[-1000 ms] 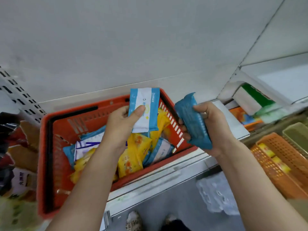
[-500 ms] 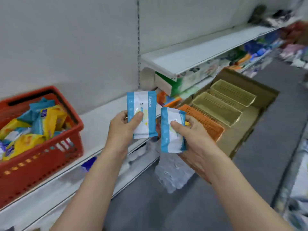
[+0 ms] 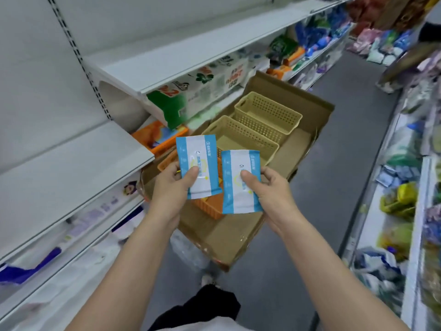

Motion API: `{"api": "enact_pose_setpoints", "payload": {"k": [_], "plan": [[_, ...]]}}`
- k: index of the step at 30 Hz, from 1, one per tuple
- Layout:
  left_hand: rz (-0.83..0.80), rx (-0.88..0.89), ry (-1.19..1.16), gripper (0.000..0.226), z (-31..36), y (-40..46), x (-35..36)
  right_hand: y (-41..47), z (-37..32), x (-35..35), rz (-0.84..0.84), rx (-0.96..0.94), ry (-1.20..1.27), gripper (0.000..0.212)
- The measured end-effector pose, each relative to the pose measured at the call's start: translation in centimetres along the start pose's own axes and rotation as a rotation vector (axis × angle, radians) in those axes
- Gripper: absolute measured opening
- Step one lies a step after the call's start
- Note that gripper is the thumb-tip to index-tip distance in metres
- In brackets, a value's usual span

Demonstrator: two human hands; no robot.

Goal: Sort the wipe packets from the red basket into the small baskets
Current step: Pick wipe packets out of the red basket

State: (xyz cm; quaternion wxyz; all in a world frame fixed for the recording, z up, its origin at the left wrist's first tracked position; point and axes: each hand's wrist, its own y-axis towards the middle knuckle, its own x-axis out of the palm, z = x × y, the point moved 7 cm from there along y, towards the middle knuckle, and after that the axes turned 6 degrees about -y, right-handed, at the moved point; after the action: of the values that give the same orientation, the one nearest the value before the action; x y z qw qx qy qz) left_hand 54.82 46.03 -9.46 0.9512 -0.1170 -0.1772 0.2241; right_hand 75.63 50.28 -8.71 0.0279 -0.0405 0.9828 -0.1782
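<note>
We see glossy, smooth film on both wipe packets (image 3: 199, 167), perforated matt plastic in the beige baskets (image 3: 267, 115) and orange basket (image 3: 210, 206), and matt brown cardboard box (image 3: 229, 237).

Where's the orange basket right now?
In the head view, the orange basket sits in the cardboard box on the floor, nearest the person, mostly hidden behind the two held wipe packets.

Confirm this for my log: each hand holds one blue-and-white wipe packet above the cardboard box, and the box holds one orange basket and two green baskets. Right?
Not quite. The head view shows the two farther baskets are beige, not green. The rest stands: the left hand and right hand each hold a blue-and-white packet above the cardboard box, which also holds the orange basket.
</note>
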Motion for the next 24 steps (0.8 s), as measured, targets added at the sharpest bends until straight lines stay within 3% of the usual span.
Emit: {"api": "enact_pose_setpoints", "payload": {"k": [5, 9, 12, 17, 20, 24], "plan": [[0.058, -0.063, -0.030, 0.020, -1.4, 6.1, 5.5, 7.4, -1.6, -3.4, -0.044, 0.059, -0.102, 0.020], [0.081, -0.117, -0.005, 0.024, -2.1, 10.1, 7.8, 13.8, -2.5, -5.1, -0.123, 0.125, -0.230, 0.043], [0.146, -0.144, -0.005, 0.023, -2.6, 12.6, 7.8, 18.4, -2.6, -5.0, -0.147, 0.156, -0.280, 0.049], [0.353, -0.140, -0.037, 0.034, -3.8, 15.8, 6.8, 28.2, -2.9, -3.7, -0.219, 0.070, -0.507, 0.031], [0.512, -0.146, -0.072, 0.029, -4.9, 17.1, 6.8, 34.9, -1.9, -1.6, -0.346, 0.021, -0.686, 0.023], [0.680, -0.163, -0.171, 0.023, -6.8, 18.1, 7.7, 41.4, -0.6, 2.2, -0.502, -0.040, -1.025, 0.045]]}}
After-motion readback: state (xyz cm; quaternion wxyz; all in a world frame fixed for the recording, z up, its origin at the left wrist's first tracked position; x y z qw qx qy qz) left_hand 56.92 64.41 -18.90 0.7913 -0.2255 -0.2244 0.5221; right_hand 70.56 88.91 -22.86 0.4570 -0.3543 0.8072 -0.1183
